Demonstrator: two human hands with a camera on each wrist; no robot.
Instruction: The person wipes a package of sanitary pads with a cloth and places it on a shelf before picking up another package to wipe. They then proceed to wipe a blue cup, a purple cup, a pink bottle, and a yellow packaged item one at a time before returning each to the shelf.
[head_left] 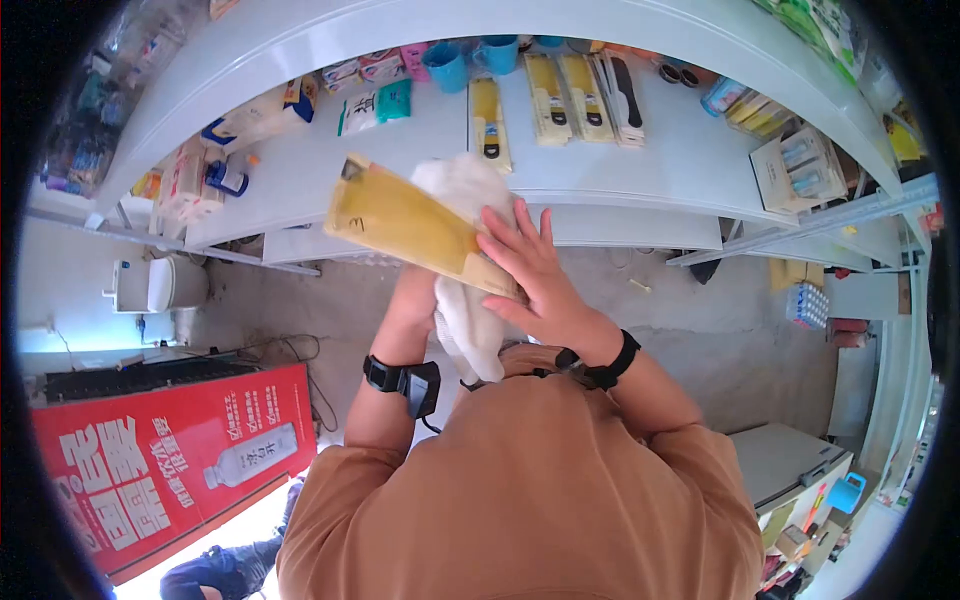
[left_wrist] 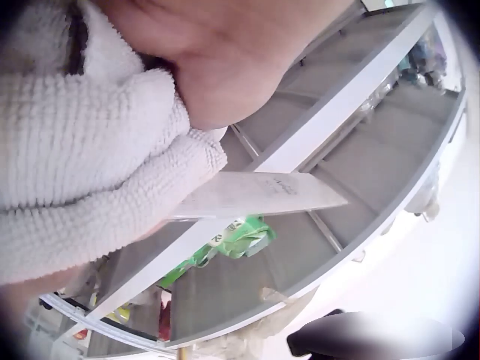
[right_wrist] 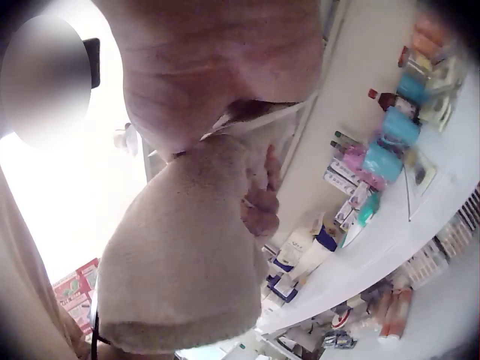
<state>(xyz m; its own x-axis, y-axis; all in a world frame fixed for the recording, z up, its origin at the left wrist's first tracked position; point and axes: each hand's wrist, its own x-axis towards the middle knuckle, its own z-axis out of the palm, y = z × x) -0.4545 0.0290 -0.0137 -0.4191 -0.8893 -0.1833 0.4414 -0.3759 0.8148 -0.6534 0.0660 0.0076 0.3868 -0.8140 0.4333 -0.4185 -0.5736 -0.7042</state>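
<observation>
A flat yellow package (head_left: 395,215) slants across the upper middle of the head view, with a white cloth (head_left: 458,325) behind and below it. My right hand (head_left: 548,285) rests on the package's lower right end, fingers spread and nearly straight. Mostly covered by cloth and package, my left hand (head_left: 412,298) supports them from the left; its curled fingers (right_wrist: 261,206) show beside the cloth (right_wrist: 184,247) in the right wrist view. The package's pale end (left_wrist: 262,193) sticks out past the ribbed cloth (left_wrist: 90,142) in the left wrist view.
Ahead is a white shelf (head_left: 420,160) with several similar packages (head_left: 548,98), blue cups (head_left: 445,68), a green-white bag (head_left: 375,108) and boxes (head_left: 800,170). A red printed panel (head_left: 180,460) stands at left, a grey-topped cabinet (head_left: 785,465) at right.
</observation>
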